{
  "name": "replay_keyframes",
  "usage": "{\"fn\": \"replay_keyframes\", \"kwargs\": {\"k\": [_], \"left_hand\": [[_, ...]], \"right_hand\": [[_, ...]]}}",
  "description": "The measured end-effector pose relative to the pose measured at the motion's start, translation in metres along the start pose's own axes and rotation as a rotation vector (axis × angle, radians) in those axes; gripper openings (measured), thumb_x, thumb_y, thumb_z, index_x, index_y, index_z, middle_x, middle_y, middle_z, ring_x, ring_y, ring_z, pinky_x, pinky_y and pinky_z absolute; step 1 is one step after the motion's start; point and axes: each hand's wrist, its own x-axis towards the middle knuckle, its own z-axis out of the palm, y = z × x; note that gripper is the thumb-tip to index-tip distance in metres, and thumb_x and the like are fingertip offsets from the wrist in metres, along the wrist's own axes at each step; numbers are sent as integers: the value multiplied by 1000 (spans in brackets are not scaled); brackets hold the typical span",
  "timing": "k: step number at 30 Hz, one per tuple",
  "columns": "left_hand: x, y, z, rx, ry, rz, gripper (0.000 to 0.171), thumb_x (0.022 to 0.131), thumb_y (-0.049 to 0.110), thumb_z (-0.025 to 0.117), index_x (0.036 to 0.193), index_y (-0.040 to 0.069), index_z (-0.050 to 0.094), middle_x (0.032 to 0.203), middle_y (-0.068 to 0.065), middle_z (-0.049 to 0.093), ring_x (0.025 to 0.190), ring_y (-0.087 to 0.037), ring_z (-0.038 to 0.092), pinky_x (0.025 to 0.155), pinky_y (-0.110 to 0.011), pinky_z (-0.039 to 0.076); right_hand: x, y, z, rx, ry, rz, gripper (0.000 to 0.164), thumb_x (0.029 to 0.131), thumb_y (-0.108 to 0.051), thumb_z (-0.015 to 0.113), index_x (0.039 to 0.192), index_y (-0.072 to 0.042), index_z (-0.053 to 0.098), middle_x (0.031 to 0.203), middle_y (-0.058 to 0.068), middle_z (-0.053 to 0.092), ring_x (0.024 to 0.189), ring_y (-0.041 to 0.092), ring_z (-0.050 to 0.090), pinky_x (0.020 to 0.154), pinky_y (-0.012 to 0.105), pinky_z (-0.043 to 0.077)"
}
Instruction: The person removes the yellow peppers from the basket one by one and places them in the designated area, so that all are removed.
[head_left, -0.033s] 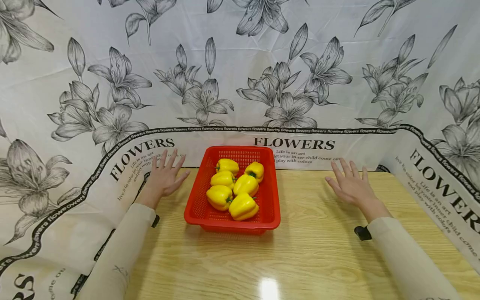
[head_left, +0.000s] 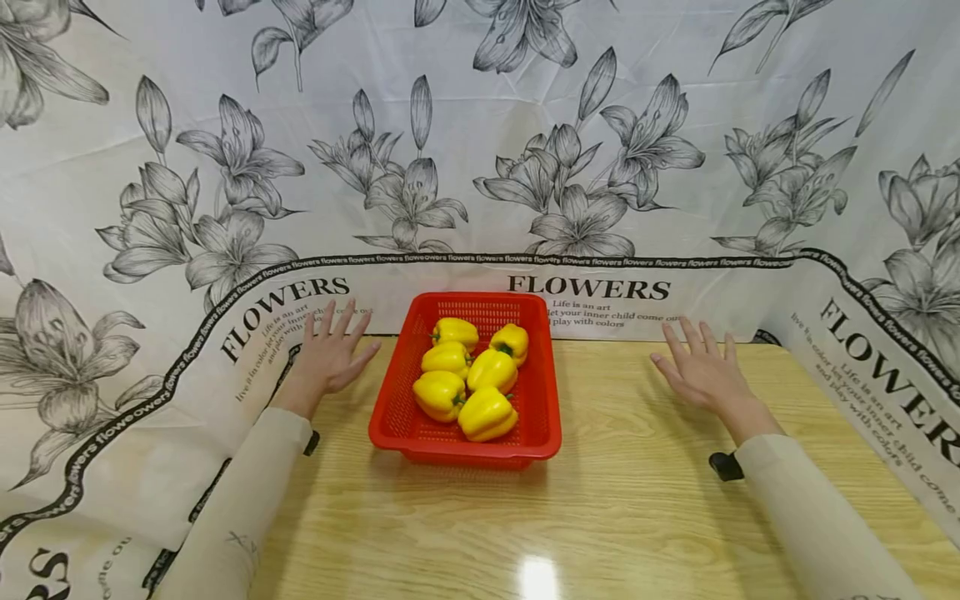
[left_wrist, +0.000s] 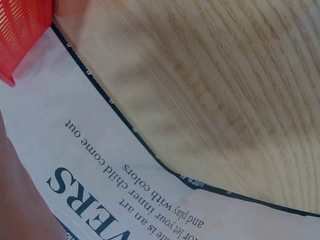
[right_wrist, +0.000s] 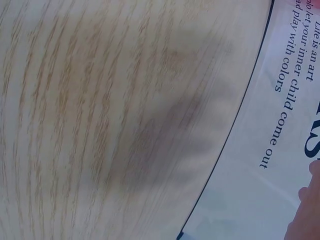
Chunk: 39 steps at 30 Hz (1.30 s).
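Note:
In the head view, a red plastic basket (head_left: 540, 417) with perforated sides stands on the wooden table, holding several yellow bell peppers (head_left: 491, 371). To the left of the basket my left hand (head_left: 330, 354) hovers palm down, its fingers spread and holding nothing. My right hand (head_left: 701, 371), farther off on the basket's right, has its fingers spread as well and touches nothing. A corner of the red basket (left_wrist: 22, 35) shows in the left wrist view. At the right edge of the right wrist view, part of the right hand (right_wrist: 306, 210) is visible.
Behind the wooden table (head_left: 420, 533) hangs a white cloth (head_left: 480, 200) printed with lilies and lettering. It wraps round the left and right sides too. A dark wrist strap piece (head_left: 725, 467) sits under the right sleeve.

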Motion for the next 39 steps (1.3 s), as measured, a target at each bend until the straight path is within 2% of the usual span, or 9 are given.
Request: {"fn": "replay_keyframes", "kwargs": {"k": [9, 14, 18, 23, 26, 29, 35, 39], "left_hand": [[-4, 0, 0, -15, 12, -5, 75, 106, 65, 19, 166, 20, 18, 173, -11, 0, 157, -41, -6, 121, -65, -6], [-11, 0, -5, -40, 11, -4, 73, 107, 62, 24, 166, 20, 19, 172, -12, 2, 156, -41, -6, 121, -66, -6], [-19, 4, -11, -75, 4, 5, 71, 107, 58, 31, 165, 19, 21, 172, -13, 3, 156, -42, -7, 121, -66, -6], [-26, 9, -15, -74, 24, 25, 71, 107, 60, 29, 165, 20, 22, 172, -12, 3, 156, -43, -4, 120, -67, -6], [-29, 15, -13, -86, 33, 37, 73, 106, 64, 24, 165, 21, 21, 172, -11, 3, 156, -44, -2, 120, -67, -5], [-33, 22, -10, -136, 42, 55, 74, 106, 63, 25, 166, 21, 21, 172, -12, 4, 156, -44, -2, 121, -67, -4], [-48, 29, -9, -160, 34, 58, 70, 107, 56, 34, 166, 21, 20, 172, -12, 6, 156, -43, -2, 121, -66, -3], [-56, 30, -11, -173, 27, 78, 71, 107, 58, 33, 166, 21, 19, 172, -12, 6, 156, -43, -2, 121, -67, -2]], "right_hand": [[1, -5, -2, 9, 11, -11, 77, 108, -57, 23, 165, -7, 8, 167, 31, 3, 149, 58, 1, 112, 76, -12], [3, -9, -2, 33, 30, -34, 77, 109, -57, 25, 165, -7, 9, 167, 30, 1, 149, 59, -2, 112, 76, -12], [-1, -18, -10, 46, 14, -43, 77, 109, -56, 26, 165, -7, 8, 167, 29, 1, 149, 59, -1, 112, 76, -10], [-6, -25, -21, 55, 1, -51, 77, 109, -55, 25, 165, -6, 3, 167, 30, -1, 148, 61, 2, 112, 78, -7], [-12, -29, -25, 96, 39, -73, 76, 110, -52, 29, 165, -5, 5, 166, 31, 3, 148, 60, 4, 112, 78, -7], [-18, -33, -27, 139, 92, -101, 75, 110, -48, 36, 164, -3, 11, 166, 32, 7, 148, 60, 5, 112, 78, -7], [-23, -49, -26, 199, 134, -187, 75, 109, -41, 46, 164, -2, 13, 163, 34, 16, 146, 59, 16, 113, 76, 11], [-28, -63, -25, 249, 126, -192, 77, 108, -39, 51, 164, -3, 13, 163, 33, 17, 145, 59, 19, 109, 77, 19]]}}
